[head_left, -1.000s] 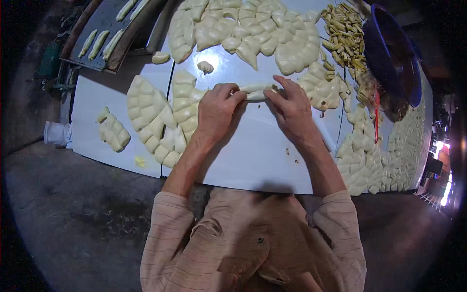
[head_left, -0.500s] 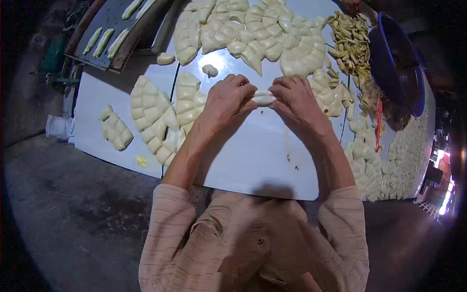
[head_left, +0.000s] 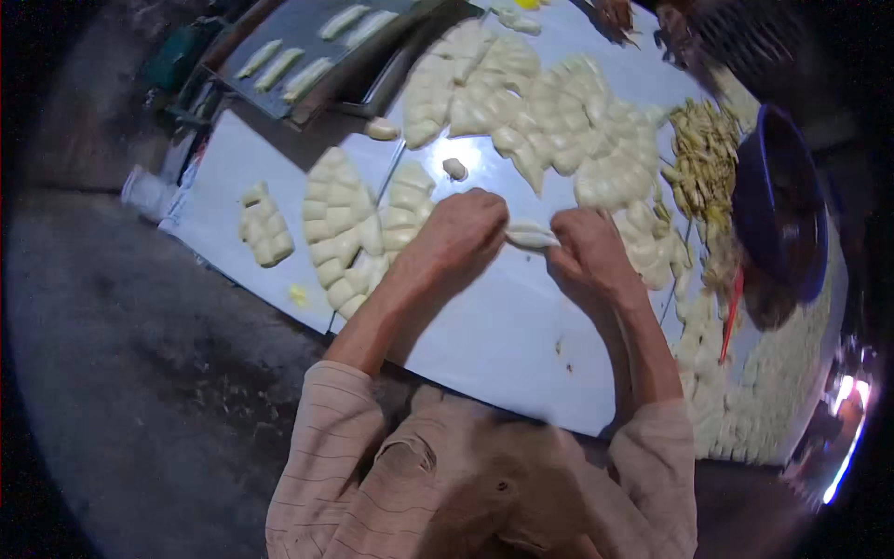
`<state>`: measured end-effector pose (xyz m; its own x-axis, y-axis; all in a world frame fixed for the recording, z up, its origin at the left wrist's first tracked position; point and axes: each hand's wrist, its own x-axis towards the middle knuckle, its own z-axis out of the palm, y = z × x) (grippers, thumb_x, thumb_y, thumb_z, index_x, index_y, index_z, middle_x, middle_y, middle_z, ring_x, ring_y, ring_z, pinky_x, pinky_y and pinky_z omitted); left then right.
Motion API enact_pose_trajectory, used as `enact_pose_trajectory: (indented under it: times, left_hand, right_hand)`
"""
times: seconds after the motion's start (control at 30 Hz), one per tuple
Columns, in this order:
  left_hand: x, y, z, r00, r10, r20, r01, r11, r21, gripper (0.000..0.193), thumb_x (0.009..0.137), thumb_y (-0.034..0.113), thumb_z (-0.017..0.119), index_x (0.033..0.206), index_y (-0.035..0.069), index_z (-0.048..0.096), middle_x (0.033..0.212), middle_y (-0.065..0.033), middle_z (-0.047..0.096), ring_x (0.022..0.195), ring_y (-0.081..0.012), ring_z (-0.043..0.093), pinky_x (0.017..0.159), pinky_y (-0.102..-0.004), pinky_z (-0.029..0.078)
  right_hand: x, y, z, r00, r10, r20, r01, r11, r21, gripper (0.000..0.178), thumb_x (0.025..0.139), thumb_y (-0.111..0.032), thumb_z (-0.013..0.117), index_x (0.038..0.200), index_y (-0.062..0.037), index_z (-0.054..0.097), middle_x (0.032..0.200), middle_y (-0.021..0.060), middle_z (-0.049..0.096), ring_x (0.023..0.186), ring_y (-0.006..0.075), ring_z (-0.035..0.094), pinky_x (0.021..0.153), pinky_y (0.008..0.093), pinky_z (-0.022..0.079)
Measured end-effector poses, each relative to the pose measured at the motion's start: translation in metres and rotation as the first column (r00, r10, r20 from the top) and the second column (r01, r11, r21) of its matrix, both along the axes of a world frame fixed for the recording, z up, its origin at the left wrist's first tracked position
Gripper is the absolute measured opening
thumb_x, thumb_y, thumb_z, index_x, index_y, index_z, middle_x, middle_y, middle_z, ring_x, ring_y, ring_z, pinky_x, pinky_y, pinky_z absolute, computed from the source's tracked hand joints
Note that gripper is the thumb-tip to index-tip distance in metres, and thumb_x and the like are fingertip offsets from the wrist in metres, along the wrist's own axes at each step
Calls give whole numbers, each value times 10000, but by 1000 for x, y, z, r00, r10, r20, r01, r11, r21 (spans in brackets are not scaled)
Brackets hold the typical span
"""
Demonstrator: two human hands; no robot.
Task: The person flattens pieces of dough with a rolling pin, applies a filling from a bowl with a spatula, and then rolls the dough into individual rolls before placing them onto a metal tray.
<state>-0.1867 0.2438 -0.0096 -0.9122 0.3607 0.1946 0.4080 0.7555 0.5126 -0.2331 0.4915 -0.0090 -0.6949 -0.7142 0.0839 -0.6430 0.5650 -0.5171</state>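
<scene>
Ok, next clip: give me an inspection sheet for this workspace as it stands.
Surface: white table, bare patch in front of the person.
Job's things: pale dough piece held between both hands above the table.
Clutter: rows of dough pieces, small lone lump, heap of yellowish strips, blue bowl, dark tray holding dough rolls.
Grippers: left hand and right hand both pinch the dough piece.
Cables: nothing seen.
Surroundings: dark floor.
</scene>
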Motion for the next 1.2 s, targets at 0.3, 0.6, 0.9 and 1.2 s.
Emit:
enact_pose_trajectory:
  times: [0.3,0.6,0.9,1.2]
  left_hand:
    - [12,-72,41,995,51,85,-58,995,77,195,961,229,654,1081,76,641,911,-154,691,838,-366,677,722,-467,521]
    - [-40,-260,97,911,395,-114,-377,913,154,242,914,198,714,1105,49,721,1025,-169,732,933,-340,717,803,-408,565]
    - [-152,-466,95,763,603,-232,-617,787,16,315,908,300,705,1125,75,742,967,-182,749,902,-356,732,809,-446,563]
    - [-221,-548,61,770,621,-147,-591,607,-531,464,795,411,781,1161,132,719,1064,-178,746,1015,-353,716,860,-513,532]
  right_hand:
    - [-25,-51,59,916,-100,388,138,988,-74,330,865,-122,750,1169,-22,668,932,123,688,785,219,655,733,360,527]
    - [-132,-263,92,975,88,206,-29,961,-273,281,858,-6,671,1138,-29,686,1058,102,694,921,179,660,807,338,527]
    - [-282,-522,88,962,180,-206,-219,958,-185,276,945,-205,657,1170,-52,705,1024,151,747,911,266,719,766,383,538]
    - [-345,-623,6,927,78,-368,-126,986,-109,526,863,-69,578,1389,-84,576,1154,277,683,1011,442,665,869,492,529]
